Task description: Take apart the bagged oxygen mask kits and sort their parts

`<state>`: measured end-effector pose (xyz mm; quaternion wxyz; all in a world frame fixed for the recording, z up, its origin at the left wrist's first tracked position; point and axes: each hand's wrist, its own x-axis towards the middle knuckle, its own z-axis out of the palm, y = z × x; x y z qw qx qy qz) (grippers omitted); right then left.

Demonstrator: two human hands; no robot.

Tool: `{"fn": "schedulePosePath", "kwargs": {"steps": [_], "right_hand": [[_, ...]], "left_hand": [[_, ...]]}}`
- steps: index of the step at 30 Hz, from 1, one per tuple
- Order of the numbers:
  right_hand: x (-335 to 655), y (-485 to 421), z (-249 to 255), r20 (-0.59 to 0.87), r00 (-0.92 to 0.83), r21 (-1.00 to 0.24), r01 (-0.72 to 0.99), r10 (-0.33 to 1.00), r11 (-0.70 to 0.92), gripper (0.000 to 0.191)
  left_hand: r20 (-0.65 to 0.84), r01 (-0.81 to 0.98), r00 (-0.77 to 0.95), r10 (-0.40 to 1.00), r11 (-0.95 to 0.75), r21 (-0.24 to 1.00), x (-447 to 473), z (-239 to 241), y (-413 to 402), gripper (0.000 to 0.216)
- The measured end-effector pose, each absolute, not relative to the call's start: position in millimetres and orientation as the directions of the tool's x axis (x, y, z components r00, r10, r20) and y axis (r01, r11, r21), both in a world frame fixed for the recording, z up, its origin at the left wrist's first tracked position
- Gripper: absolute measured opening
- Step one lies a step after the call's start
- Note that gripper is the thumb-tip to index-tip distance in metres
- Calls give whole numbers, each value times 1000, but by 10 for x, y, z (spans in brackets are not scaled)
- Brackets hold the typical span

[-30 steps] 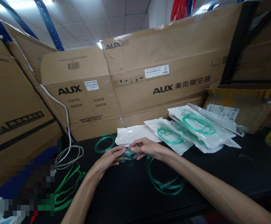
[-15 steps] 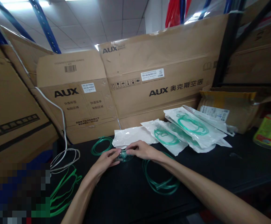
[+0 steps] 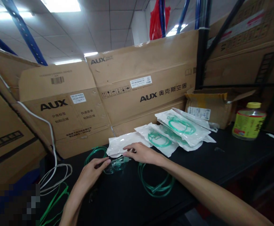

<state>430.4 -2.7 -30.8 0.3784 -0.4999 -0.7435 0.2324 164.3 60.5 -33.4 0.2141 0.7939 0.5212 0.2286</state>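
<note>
A clear green oxygen mask (image 3: 118, 164) lies on the black table between my hands. Just left of it, my left hand (image 3: 92, 172) has thumb and forefinger apart, with the fingertips close to the mask's edge; whether they touch it I cannot tell. My right hand (image 3: 141, 153) hovers at the mask's right end, fingers spread and holding nothing, in front of a flat white pouch (image 3: 120, 143). Partly under my right forearm rests a coil of green tubing (image 3: 156, 186). Another green tubing coil (image 3: 95, 153) sits behind my left hand.
Several white pouches with green tubing inside (image 3: 181, 125) are piled at the back right. Beyond them stand an open carton (image 3: 198, 103) and a yellow-labelled bottle (image 3: 249, 122). Large cardboard (image 3: 137, 94) walls the back. A white cable (image 3: 54, 144) and green straps (image 3: 53, 201) are at left.
Both hands have let go of the mask and drawn apart, leaving it on the table. The view has shifted to the right, showing more of the bottle.
</note>
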Motion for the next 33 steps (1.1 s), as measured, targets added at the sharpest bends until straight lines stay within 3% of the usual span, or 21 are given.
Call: {"fn": "schedulePosePath", "kwargs": {"steps": [5, 10, 14, 21, 33], "right_hand": [[4695, -680, -138, 438, -134, -667, 615, 889, 421, 30], [4985, -1433, -422, 466, -112, -572, 719, 877, 396, 23], [4986, -1707, -761, 520, -50, -459, 826, 853, 328, 26], [4897, -1748, -1057, 551, -149, -290, 889, 821, 355, 39], [4884, -1723, -1128, 602, -210, -285, 844, 770, 454, 29]], "left_hand": [[306, 723, 238, 922, -379, 577, 1640, -168, 521, 56], [308, 567, 501, 808, -576, 589, 2175, -165, 165, 42], [241, 498, 728, 641, -737, 456, 2750, -287, -158, 33], [86, 561, 817, 570, -821, 108, 3273, -451, -217, 46], [35, 627, 779, 626, -779, -17, 3187, -375, -253, 39]]}}
